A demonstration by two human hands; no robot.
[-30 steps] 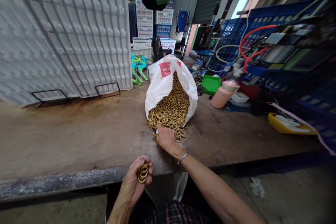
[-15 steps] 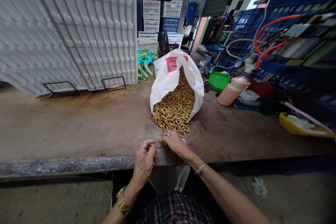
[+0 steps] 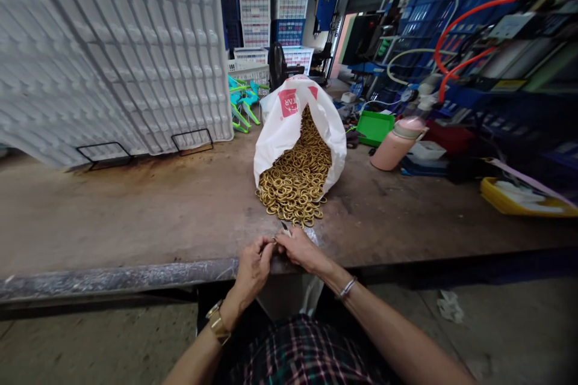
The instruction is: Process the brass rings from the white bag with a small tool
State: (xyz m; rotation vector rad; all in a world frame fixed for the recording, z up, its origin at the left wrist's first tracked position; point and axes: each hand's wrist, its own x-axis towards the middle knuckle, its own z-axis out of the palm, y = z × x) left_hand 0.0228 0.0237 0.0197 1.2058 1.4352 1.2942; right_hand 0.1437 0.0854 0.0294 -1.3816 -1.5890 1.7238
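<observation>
A white plastic bag (image 3: pixel 271 138) with red print lies on its side on the workbench, its mouth towards me. Brass-coloured rings (image 3: pixel 300 174) fill it and spill onto the wood. Just in front of the spill, my two hands meet at the fingertips. My right hand (image 3: pixel 297 246) pinches a small brass ring (image 3: pixel 274 239), and a slim tool with a dark pointed tip (image 3: pixel 285 226) sticks out from its fingers. The closed thumb and fingers of my left hand (image 3: pixel 253 264) press up against that ring; what else they hold is hidden.
A pink bottle (image 3: pixel 395 143) and a green tray (image 3: pixel 374 127) stand to the right of the bag. Farther right is a yellow tray (image 3: pixel 519 201). White corrugated panels (image 3: pixel 135 54) rise at the left, with green-and-blue plastic pieces (image 3: pixel 244 102) beside them. The bench edge (image 3: pixel 135 277) runs before me.
My left hand has come up and right, closing the small gap to the ring in my right hand. The view has shifted slightly.
</observation>
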